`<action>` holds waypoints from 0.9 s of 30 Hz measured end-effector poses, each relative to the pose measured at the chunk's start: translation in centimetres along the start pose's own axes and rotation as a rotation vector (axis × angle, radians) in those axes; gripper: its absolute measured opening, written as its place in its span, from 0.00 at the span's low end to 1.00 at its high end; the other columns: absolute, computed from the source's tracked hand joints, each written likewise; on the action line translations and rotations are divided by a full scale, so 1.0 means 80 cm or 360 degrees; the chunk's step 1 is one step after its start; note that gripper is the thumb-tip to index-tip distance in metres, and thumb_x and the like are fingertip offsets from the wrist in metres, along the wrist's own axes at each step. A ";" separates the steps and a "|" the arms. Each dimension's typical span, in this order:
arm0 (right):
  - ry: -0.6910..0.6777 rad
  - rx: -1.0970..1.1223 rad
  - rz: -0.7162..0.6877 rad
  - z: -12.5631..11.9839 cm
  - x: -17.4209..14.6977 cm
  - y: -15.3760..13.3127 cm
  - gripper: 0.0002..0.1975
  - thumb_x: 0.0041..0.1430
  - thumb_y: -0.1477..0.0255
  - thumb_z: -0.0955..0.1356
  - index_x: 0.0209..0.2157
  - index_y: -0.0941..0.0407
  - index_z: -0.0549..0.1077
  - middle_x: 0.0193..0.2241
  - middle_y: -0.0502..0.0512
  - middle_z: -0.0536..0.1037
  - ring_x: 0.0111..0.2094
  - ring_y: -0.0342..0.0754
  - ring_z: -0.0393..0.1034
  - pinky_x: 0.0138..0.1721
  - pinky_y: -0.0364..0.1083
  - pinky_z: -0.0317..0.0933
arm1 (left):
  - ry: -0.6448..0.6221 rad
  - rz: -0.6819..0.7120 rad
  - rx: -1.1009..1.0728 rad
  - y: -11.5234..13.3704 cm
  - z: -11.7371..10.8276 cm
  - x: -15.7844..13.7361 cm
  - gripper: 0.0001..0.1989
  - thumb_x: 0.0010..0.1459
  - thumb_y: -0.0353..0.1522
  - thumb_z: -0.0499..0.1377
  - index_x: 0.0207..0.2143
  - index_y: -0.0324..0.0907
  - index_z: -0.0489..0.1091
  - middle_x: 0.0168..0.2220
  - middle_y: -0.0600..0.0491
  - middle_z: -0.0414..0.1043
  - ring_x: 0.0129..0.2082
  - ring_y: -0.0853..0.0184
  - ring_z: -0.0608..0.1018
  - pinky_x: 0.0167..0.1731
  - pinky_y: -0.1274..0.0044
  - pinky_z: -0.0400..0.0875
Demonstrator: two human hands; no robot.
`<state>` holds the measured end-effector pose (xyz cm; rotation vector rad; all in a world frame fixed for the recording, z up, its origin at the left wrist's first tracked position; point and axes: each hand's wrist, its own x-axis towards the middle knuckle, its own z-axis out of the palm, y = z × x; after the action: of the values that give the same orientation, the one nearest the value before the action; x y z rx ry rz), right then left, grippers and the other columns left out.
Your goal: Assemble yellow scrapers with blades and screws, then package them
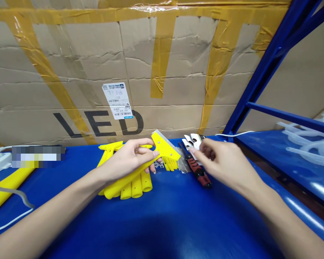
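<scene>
My left hand [136, 154] is closed around the neck of a yellow scraper [166, 145], whose metal blade edge points up and to the right. Two screws show on the scraper's head, and its handle slants down to the left. Below it lie several more yellow scrapers [136, 189] side by side. My right hand [224, 158] is curled, thumb and fingers close together, at some white pieces with dark cut-outs [188, 139]; its fingertips are partly hidden, so what they pinch is unclear. A red and black screwdriver [198, 171] lies beneath that hand.
Small yellow strips [170, 163], loose screws [158, 165] and a clear plastic bag [183, 160] lie between the hands on the blue table [162, 223]. A taped cardboard box [178, 68] stands behind. Blue metal frame [255, 86] and translucent tubing [310, 144] are at right.
</scene>
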<state>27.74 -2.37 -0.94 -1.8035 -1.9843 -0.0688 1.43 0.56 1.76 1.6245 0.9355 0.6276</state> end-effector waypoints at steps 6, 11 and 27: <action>0.0053 -0.0024 -0.0078 0.025 0.015 0.043 0.24 0.61 0.66 0.68 0.56 0.59 0.73 0.53 0.63 0.79 0.52 0.62 0.75 0.49 0.55 0.67 | -0.0012 0.0041 -0.0016 0.002 0.015 0.017 0.17 0.63 0.39 0.61 0.50 0.40 0.67 0.28 0.50 0.79 0.31 0.64 0.79 0.36 0.73 0.73; -0.0104 -0.0100 -0.0121 0.027 0.014 0.048 0.27 0.59 0.75 0.64 0.60 0.55 0.71 0.58 0.59 0.76 0.52 0.61 0.75 0.47 0.54 0.67 | -0.0006 -0.0012 0.0017 0.001 0.027 0.023 0.22 0.64 0.40 0.60 0.55 0.38 0.65 0.29 0.48 0.79 0.31 0.64 0.79 0.36 0.73 0.73; 0.0192 0.0982 -0.0091 -0.014 0.006 0.033 0.22 0.50 0.64 0.77 0.39 0.52 0.63 0.38 0.55 0.78 0.34 0.51 0.77 0.37 0.49 0.73 | 0.0173 -0.0191 -0.1140 0.010 0.018 0.030 0.05 0.62 0.22 0.58 0.38 0.32 0.74 0.40 0.42 0.78 0.32 0.69 0.80 0.34 0.80 0.76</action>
<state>30.59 -1.95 -0.43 -1.3098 -1.7187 0.3686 4.09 1.75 2.04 0.8979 0.7556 0.8529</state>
